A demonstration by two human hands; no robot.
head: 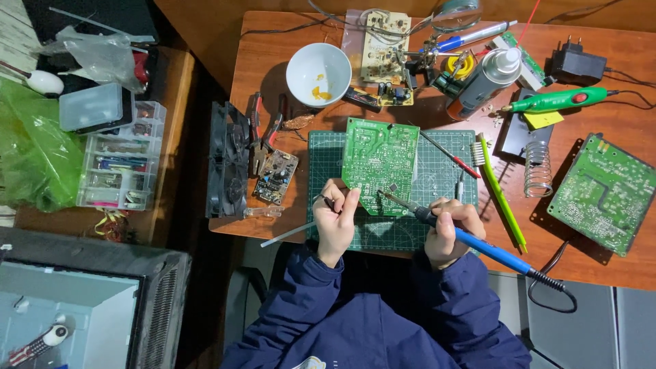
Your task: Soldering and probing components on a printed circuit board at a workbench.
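Wooden table (273,68), green cutting mat (437,178) on it; white bowl (318,74), spray can (485,80), coil stand (538,169)

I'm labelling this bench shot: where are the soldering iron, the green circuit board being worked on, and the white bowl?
soldering iron (478,244): head view, blue handle.
green circuit board (378,164): head view, board's middle.
white bowl (301,63): head view, left inner wall.

Overhead view of my counter (273,61): even, fairly bright light from above; soft shadows lie left of the white bowl (318,74) and under the spray can (485,80); the left margin and floor fall dim; focus sharp throughout; slight wide-angle bending at the edges.
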